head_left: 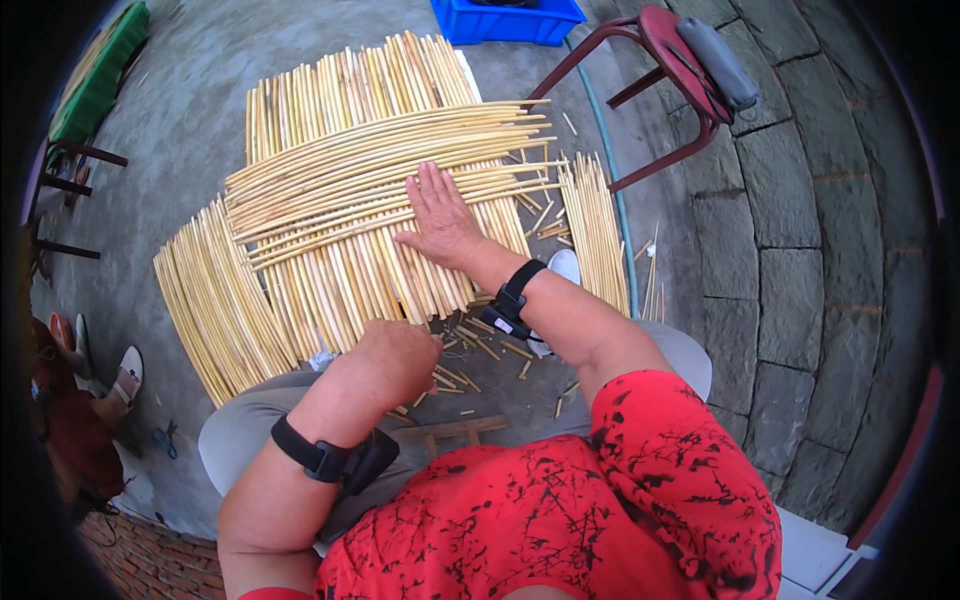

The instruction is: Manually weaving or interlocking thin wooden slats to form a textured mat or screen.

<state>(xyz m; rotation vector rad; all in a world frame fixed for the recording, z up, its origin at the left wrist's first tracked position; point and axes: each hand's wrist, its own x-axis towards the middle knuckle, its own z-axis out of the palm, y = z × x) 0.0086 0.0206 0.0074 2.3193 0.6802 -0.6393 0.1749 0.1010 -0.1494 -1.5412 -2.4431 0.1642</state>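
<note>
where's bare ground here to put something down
Bare concrete lies left of the cane mat, toward the green bench, and between the mat's top and the blue crate. The stone paving right of the red chair is free. By the right hand and left hand, offcuts crowd the ground.

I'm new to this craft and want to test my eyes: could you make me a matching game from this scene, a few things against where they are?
Things:
1. right hand
2. left hand
3. blue crate
4. red chair

Places:
A. top edge, on the concrete
B. flat on the crosswise cane strips
C. upper right, by the stone paving
D. at the strips' near ends

Pairs: 1-B, 2-D, 3-A, 4-C
</note>
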